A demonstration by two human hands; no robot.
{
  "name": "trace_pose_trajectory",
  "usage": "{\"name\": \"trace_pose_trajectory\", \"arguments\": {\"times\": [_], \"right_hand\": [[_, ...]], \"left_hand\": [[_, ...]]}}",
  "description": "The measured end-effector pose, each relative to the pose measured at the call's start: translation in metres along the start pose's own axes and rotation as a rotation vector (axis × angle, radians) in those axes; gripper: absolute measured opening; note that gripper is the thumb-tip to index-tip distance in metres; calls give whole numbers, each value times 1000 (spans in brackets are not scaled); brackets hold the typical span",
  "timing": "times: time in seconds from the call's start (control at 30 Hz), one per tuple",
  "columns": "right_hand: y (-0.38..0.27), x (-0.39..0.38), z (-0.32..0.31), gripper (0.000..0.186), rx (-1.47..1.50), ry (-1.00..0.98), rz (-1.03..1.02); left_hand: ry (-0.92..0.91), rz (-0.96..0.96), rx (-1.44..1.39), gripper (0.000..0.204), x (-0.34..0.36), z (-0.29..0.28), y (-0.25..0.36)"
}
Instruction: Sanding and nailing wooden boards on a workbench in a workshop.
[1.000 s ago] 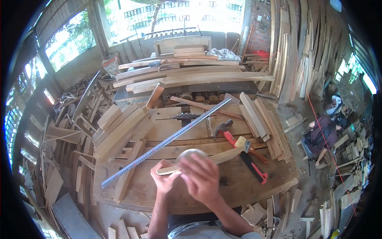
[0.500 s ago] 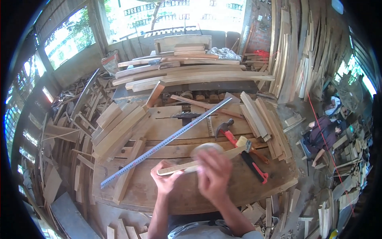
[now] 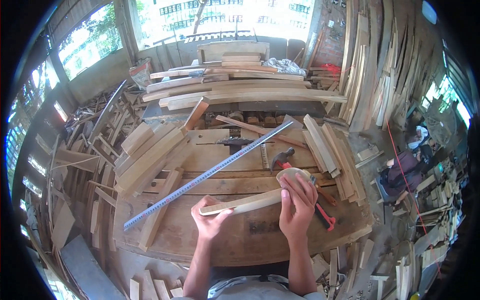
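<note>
My left hand (image 3: 209, 219) is closed round the near left end of a short pale strip of wood (image 3: 244, 204), held above the bench. At the strip's far right end my right hand (image 3: 295, 207) has its fingers closed over a thin, rounded, tan piece that looks like a sanding disc (image 3: 286, 175). That piece lies against the wood, its lower part hidden by my fingers. Beyond the right hand lies a claw hammer (image 3: 282, 157), its red and black handle partly covered by the hand. A long metal ruler (image 3: 200, 179) slants across the bench.
The wooden bench (image 3: 250, 250) has a saw blade (image 3: 234, 142) in its top. Stacked boards (image 3: 155, 157) lie on the left, more planks (image 3: 322, 145) on the right. Long timbers (image 3: 255, 97) lie behind. A person (image 3: 402, 170) sits low at the right, among scrap wood.
My right hand has moved right along the strip with the tan piece, from its middle to its far end, and now covers the brush. My left hand keeps its hold.
</note>
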State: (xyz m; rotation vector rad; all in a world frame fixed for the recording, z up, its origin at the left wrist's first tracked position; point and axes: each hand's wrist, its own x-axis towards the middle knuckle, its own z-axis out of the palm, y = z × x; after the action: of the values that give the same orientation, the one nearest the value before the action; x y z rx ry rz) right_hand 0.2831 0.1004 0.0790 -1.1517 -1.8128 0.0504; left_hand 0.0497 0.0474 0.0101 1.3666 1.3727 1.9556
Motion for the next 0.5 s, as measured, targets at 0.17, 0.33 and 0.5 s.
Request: {"name": "trace_pose_trajectory", "arguments": {"times": [0.17, 0.33, 0.5], "right_hand": [[-64, -21, 21, 33, 183, -229, -199], [-42, -13, 11, 31, 198, -164, -231], [-19, -10, 4, 31, 13, 49, 1]], "left_hand": [[-16, 13, -15, 48, -2, 18, 3], [-61, 66, 10, 46, -2, 1, -4], [-84, 10, -2, 39, 1, 11, 3]]}}
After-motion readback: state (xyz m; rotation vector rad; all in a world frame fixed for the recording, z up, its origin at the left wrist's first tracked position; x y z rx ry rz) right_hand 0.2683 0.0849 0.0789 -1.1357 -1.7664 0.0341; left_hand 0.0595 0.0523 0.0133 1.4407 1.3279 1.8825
